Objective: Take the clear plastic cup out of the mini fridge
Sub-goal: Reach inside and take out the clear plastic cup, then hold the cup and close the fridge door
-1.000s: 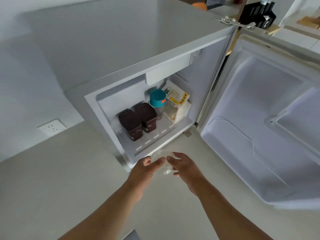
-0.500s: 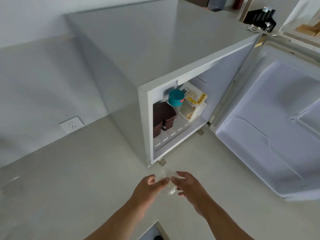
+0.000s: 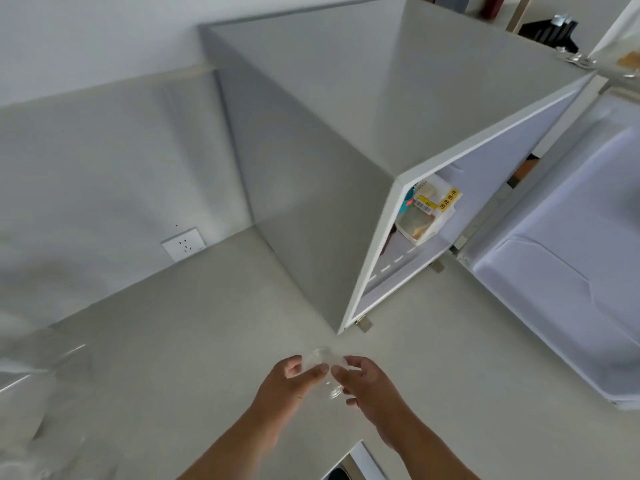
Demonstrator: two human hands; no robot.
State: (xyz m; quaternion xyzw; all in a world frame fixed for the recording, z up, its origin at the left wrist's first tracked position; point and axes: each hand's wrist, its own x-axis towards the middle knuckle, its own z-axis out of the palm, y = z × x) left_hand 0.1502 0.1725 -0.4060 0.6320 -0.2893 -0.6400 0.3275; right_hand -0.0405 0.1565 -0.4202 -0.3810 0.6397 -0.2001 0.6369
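The clear plastic cup (image 3: 325, 374) is outside the mini fridge (image 3: 346, 133), held over the pale countertop (image 3: 190, 341) a short way in front of the fridge's left front corner. My left hand (image 3: 289, 382) grips its left side with thumb and fingers. My right hand (image 3: 367, 382) holds its right side. The cup lies tilted between the two hands, its base toward me. The fridge door (image 3: 571, 254) stands wide open to the right.
Inside the fridge a packaged bread with a yellow label (image 3: 429, 213) and a teal-lidded container (image 3: 408, 199) show through the opening. A wall socket (image 3: 183, 243) sits left of the fridge. Something clear and blurred lies at the far left (image 3: 38, 375).
Both hands have carried the cup away from the fridge opening, toward me and leftward. My view has swung left, so the dark brown containers inside are now almost hidden.
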